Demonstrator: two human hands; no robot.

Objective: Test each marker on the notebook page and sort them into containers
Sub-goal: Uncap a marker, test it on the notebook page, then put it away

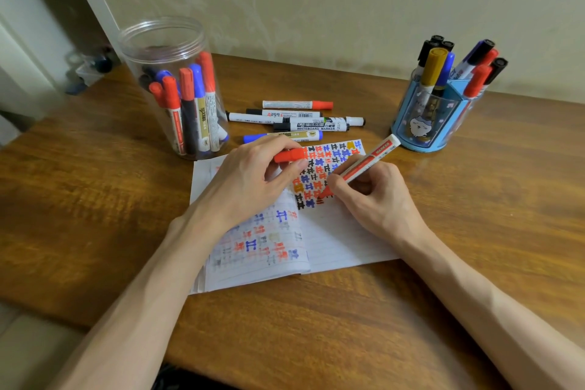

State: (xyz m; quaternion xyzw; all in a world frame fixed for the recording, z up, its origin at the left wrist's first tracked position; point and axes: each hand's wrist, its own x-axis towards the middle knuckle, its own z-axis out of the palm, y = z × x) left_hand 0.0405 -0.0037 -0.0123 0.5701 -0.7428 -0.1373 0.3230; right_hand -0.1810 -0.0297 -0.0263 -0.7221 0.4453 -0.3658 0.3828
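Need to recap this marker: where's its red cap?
Head view: the left hand pinches the red cap over the notebook, left of the red marker.

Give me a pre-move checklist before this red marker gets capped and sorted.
1. Grip on red marker: ok, right hand holds it.
2. Tip on notebook page: ok, touching beside the rows of marks.
3. Fresh mark legible: cannot tell, the tip covers it.
4. Cap ready: ok, left hand pinches the red cap.
5. Containers open: ok, clear jar and blue holder show no lids.
6. Sorting done: not ok, several loose markers lie between the containers.
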